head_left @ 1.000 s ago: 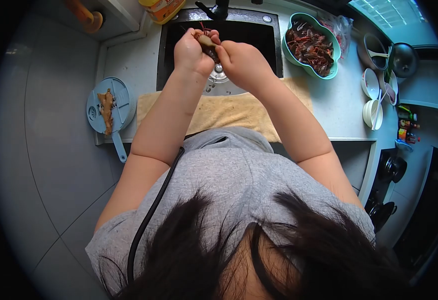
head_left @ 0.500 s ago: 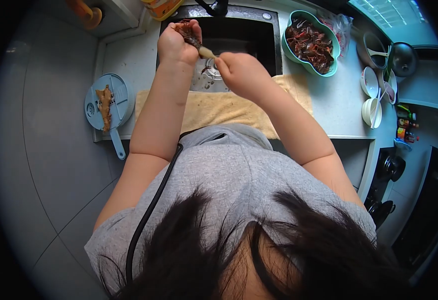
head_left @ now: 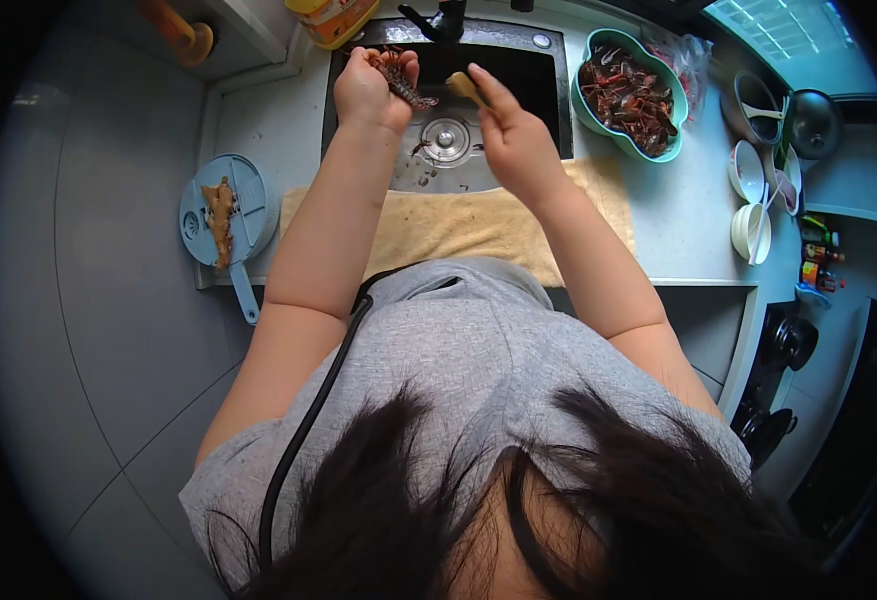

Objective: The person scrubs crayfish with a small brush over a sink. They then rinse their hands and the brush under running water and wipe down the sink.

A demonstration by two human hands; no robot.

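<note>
While crayfish (head_left: pixel 401 82) lies in left hand (head_left: pixel 368 100), right hand (head_left: pixel 519 145) grips brush (head_left: pixel 466 89).

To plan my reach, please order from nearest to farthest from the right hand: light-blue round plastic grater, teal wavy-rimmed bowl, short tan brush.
1. Tan brush, held in the right hand.
2. Teal bowl, right side.
3. Light-blue grater, far left.

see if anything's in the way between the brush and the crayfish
Nothing visible stands between the brush in the right hand and the crayfish in the left hand, just a gap over the sink. The faucet sits beyond both.
</note>
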